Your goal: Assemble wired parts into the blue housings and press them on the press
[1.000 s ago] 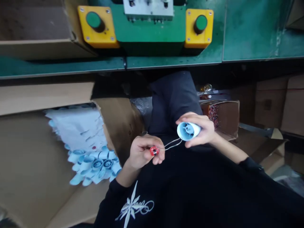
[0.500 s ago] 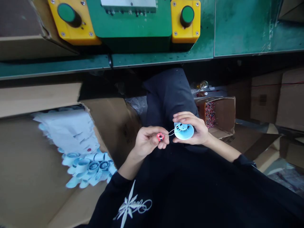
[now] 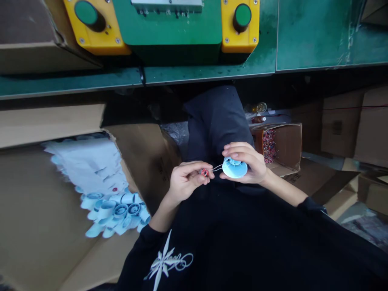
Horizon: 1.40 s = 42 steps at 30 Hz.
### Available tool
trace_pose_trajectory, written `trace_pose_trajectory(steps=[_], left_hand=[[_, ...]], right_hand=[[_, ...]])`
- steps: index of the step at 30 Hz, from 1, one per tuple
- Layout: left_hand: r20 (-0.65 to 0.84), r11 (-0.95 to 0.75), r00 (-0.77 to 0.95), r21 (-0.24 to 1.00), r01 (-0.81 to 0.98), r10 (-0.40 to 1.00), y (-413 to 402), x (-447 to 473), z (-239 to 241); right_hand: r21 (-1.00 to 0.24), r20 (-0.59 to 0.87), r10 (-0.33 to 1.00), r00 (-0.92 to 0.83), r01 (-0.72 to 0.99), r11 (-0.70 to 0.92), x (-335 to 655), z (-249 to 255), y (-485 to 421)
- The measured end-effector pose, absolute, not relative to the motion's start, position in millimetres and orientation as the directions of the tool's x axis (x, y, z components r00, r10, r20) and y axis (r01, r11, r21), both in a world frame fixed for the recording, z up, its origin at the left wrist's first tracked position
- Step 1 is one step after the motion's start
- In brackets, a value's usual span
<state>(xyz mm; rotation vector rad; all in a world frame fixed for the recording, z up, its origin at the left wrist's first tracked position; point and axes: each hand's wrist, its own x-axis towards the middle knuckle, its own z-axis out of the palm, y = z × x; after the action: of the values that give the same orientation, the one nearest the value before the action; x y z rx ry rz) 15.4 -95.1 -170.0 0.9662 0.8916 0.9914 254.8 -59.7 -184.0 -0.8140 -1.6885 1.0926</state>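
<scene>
My left hand [image 3: 188, 180] pinches a small round red part [image 3: 205, 172] with a dark centre between thumb and fingers. Two thin pale wires [image 3: 217, 167] run from beside it to a light blue plastic cup-shaped piece [image 3: 235, 169]. That piece sits in my right hand [image 3: 247, 161], with the fingers over its top and the thumb below. Its flared, open end faces me, and ribs show inside. Both hands are over my lap, a short gap apart, with the wires bridging it.
On the left, an open cardboard box [image 3: 39, 194] holds several light blue plastic pieces [image 3: 121, 210] beside white sheets. A smaller carton [image 3: 287, 145] with tiny coloured parts lies at right. Ahead is a green bench [image 3: 312, 36] with a machine bearing green buttons [image 3: 242, 15] on yellow housings.
The light blue piece has tilted a little in my right hand, and the wires look straighter. My left hand has shifted slightly left, still pinching the red part.
</scene>
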Motion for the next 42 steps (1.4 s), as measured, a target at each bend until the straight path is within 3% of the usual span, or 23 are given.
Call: trace_pose_trajectory(steps=[3,6,13,15,18,21,23,26,29,31,34,38,42], left_hand=[[-0.119,0.138,0.276,0.989,-0.052,0.954,-97,15,-160],[-0.006,-0.023,0.201,0.99,0.141,0.98,-101,19,-147],[0.263,-0.347,0.24,0.823,0.449,0.934,-96,37,-137],[0.282,-0.368,0.24,0.774,0.515,0.929,-90,42,-141],[0.197,-0.313,0.258,0.763,0.565,0.946,-85,48,-146],[0.145,-0.261,0.246,0.797,0.545,0.958,-88,55,-150],[0.18,-0.227,0.142,0.839,0.494,0.973,-93,60,-155],[0.109,-0.102,-0.013,0.961,0.258,0.994,-96,67,-164],[-0.106,0.116,0.135,0.991,-0.068,0.985,-90,67,-172],[-0.201,0.243,0.24,0.956,-0.164,0.95,-85,64,-175],[-0.274,0.333,0.262,0.918,-0.213,0.925,-81,59,-176],[-0.294,0.348,0.23,0.903,-0.251,0.928,-75,57,-184],[-0.164,0.214,0.243,0.958,-0.194,0.956,-44,27,-161]], right_hand=[[-0.946,0.245,0.886,-0.394,0.104,0.308,254,-186,-60],[-0.912,0.231,0.865,-0.445,0.212,0.352,253,-190,-62],[-0.864,0.237,0.83,-0.505,0.281,0.418,250,-195,-69],[-0.845,0.272,0.818,-0.508,0.281,0.456,249,-195,-70],[-0.818,0.33,0.809,-0.486,0.28,0.502,247,-197,-72],[-0.84,0.262,0.844,-0.468,0.32,0.438,246,-200,-73],[-0.86,0.229,0.869,-0.44,0.327,0.392,244,-204,-75],[-0.857,0.359,0.86,-0.362,0.237,0.457,240,-208,-76],[-0.77,0.526,0.772,-0.357,0.186,0.611,239,-207,-74],[-0.706,0.553,0.73,-0.402,0.24,0.667,240,-203,-72],[-0.631,0.533,0.714,-0.454,0.349,0.693,241,-194,-67],[-0.545,0.557,0.655,-0.51,0.371,0.752,234,-190,-49],[-0.474,0.622,0.548,-0.559,0.288,0.832,226,-175,-11]])
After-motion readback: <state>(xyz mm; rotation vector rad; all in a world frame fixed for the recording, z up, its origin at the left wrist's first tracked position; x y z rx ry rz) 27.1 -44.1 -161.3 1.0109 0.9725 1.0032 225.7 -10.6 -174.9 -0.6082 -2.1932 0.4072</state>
